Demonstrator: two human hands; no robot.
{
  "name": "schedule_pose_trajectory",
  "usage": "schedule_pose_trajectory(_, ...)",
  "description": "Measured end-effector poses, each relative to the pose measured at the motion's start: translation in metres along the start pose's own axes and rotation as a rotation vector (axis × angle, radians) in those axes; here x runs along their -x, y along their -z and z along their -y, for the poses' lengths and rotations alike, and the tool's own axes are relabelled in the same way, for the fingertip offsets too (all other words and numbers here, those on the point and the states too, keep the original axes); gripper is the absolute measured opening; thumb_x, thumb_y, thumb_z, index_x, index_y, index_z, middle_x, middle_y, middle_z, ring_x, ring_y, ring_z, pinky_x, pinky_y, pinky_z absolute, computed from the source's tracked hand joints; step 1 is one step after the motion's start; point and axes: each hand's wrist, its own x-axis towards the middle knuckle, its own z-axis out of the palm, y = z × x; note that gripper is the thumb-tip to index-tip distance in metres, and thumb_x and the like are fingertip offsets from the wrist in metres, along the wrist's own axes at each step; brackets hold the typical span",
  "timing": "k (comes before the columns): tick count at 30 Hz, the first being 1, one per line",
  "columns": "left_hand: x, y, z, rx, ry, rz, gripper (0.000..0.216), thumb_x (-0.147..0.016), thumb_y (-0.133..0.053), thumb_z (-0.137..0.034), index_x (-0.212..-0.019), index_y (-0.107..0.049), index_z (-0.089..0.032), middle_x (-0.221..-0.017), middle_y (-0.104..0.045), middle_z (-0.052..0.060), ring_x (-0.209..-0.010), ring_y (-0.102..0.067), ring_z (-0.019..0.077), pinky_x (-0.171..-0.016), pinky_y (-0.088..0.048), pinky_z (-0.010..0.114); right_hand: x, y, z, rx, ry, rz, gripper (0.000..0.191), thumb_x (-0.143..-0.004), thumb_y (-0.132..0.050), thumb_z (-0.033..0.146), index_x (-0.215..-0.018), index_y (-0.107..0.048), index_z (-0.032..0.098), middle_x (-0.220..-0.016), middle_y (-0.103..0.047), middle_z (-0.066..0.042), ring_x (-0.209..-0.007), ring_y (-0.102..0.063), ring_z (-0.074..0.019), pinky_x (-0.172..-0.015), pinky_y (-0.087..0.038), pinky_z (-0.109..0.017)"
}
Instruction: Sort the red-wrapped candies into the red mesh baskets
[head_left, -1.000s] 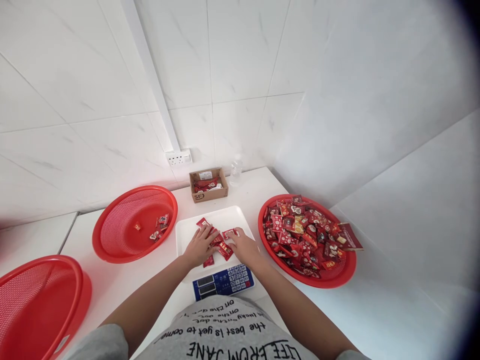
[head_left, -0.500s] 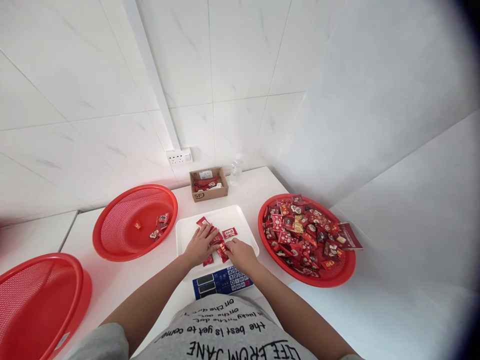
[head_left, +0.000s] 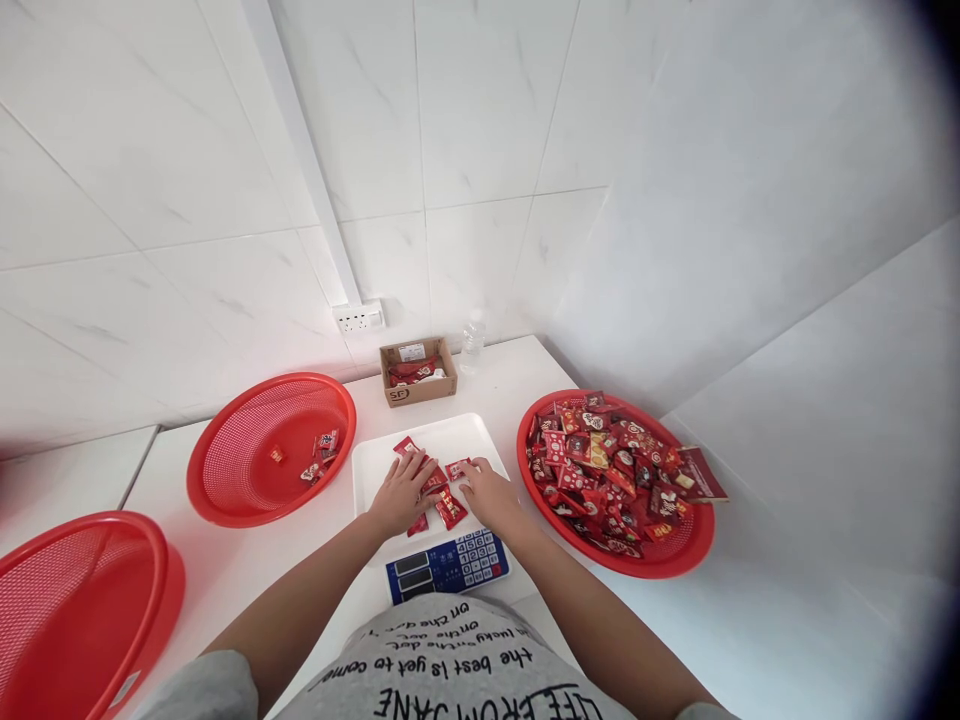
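White marble-look tiled wall at back, thin grey veining and grout lines; white cable trunking slants down to a socket panel. Plainer, greyer side wall on right. White tabletop along back wall, dark seam at left, lighting bright, diffuse, pinkish tint low on the tiles.

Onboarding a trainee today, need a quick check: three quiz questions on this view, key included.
1. True or false: the cardboard box stands left of the clear bottle, as the camera sees it.

2. What is the left hand resting on?
A) the keypad
B) red packets
C) the wall socket

3. Fill in: in this view, the heaped red basket is on the ____ side of the white tray.

Key: 1 true; 2 B; 3 right.
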Motion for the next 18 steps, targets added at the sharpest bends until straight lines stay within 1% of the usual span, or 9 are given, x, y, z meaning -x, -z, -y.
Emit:
schedule_pose_trajectory(5,-0.0014,0.0036,-0.0018,0.004,-0.004,0.03,0.063,-0.083,-0.037,-0.057,-0.136,-0.037,-0.022,-0.145,-0.031,0.012,-0.135,-0.02,0.0302,-0.107,-0.02,0.05,-0.0026,-0.002,-0.0017,0.027,0.021,0.009,0.037,-0.085,-0.039,0.026,-0.121,-0.048,0.028,-0.127,-0.045,-0.005,-0.095,-0.058,-0.0183,-0.072,-0.042,-0.028)
schedule_pose_trajectory(10,-0.0028,0.0017,-0.0002,0.009,-0.028,0.019,0.063,-0.083,-0.037,-0.058,-0.135,-0.038,-0.022,-0.144,-0.034,0.011,-0.134,-0.022,0.0305,-0.107,-0.021,0.05,-0.0011,-0.0016,-0.0005,0.026,0.019,0.012,0.037,-0.085,-0.038,0.025,-0.121,-0.048,0.029,-0.128,-0.044,-0.004,-0.095,-0.058,-0.0179,-0.072,-0.042,-0.028)
schedule_pose_trajectory(13,-0.0037,0.0006,0.0011,0.026,-0.041,-0.001,0.064,-0.083,-0.038,-0.058,-0.136,-0.036,-0.021,-0.144,-0.032,0.013,-0.135,-0.021,0.0296,-0.107,-0.022,0.049,0.0001,0.0004,-0.0008,0.007,0.015,0.006,0.038,-0.086,-0.037,0.026,-0.123,-0.047,0.027,-0.128,-0.044,-0.005,-0.096,-0.057,-0.0182,-0.073,-0.041,-0.028)
schedule_pose_trajectory(16,-0.005,0.0004,0.0032,0.046,0.012,-0.024,0.069,-0.083,-0.037,-0.057,-0.138,-0.032,-0.016,-0.146,-0.028,0.016,-0.136,-0.018,0.0297,-0.107,-0.023,0.048,0.0021,0.0012,-0.0013,-0.011,0.019,0.0,0.039,-0.086,-0.037,0.027,-0.124,-0.046,0.027,-0.129,-0.044,-0.006,-0.1,-0.056,-0.0189,-0.074,-0.041,-0.028)
schedule_pose_trajectory(18,-0.006,0.0006,0.005,0.067,0.051,-0.024,0.068,-0.084,-0.036,-0.056,-0.137,-0.033,-0.013,-0.146,-0.027,0.017,-0.136,-0.017,0.0298,-0.108,-0.023,0.048,0.0037,0.0008,-0.001,-0.02,0.014,0.007,0.04,-0.086,-0.037,0.027,-0.125,-0.046,0.028,-0.13,-0.043,-0.005,-0.1,-0.056,-0.0192,-0.074,-0.041,-0.029)
